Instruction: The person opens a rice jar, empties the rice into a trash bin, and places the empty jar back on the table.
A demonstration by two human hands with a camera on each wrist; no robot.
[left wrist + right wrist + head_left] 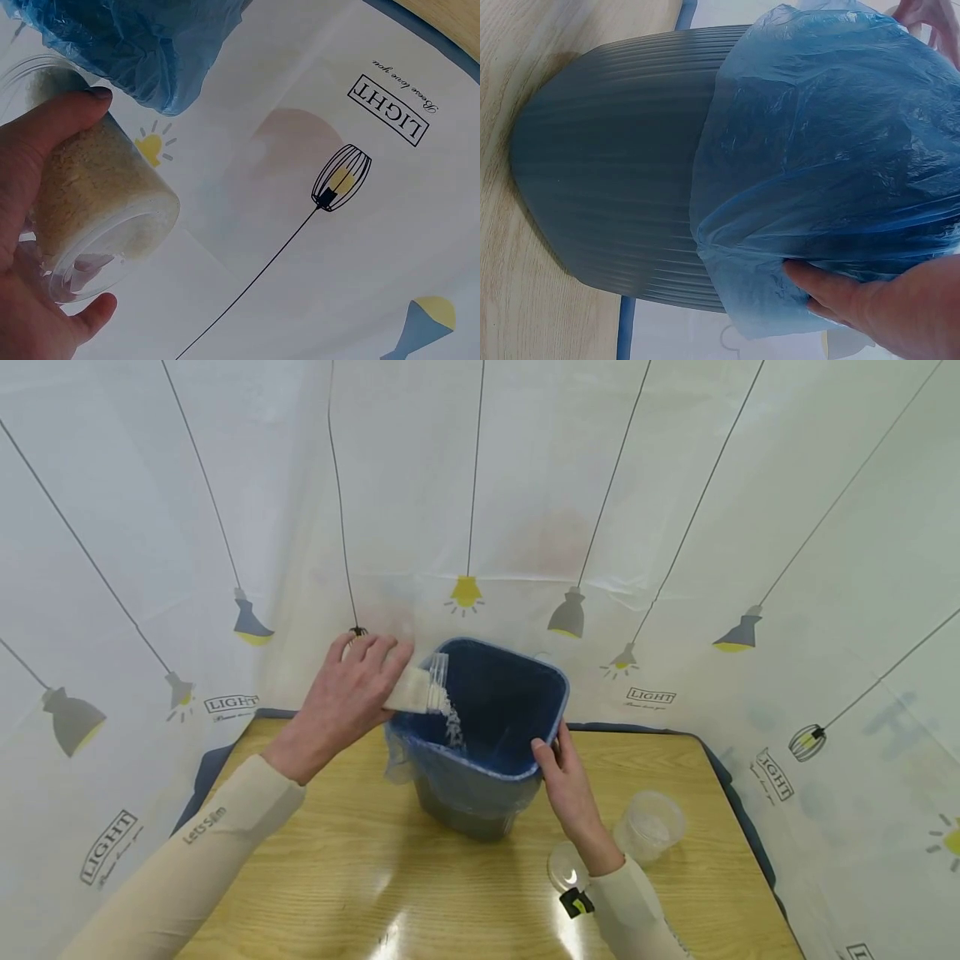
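The left hand (pixel 356 677) is clamped round a clear plastic jar (pixel 420 687), its thumb on one side and its fingers on the other. The jar is tipped far over, almost level, with its mouth above the left part of a dark grey, ribbed plastic bin (pixel 472 828). Pale, rice-like grains (pixel 454 731) spill from the mouth in a loose stream — falling inside the bin — while more of them fill much of the jar.

A thin, translucent blue plastic bag (pixel 457 785) lines the bin, folded over the rim and hanging crinkled down the outside. The right hand (pixel 566 781) grips the bin at its right edge through the bag, thumb at the rim and fingers against the outer side. The two hands are apart, one on each side of the bin's opening.

The bin stands on a wood-grain counter (pixel 322 860). Near the right forearm are a clear, round plastic container (pixel 651 827) and, just beside it, a clear, flat round lid (pixel 562 864). Behind hangs a white sheet (pixel 412 485) printed with pendant lamps.
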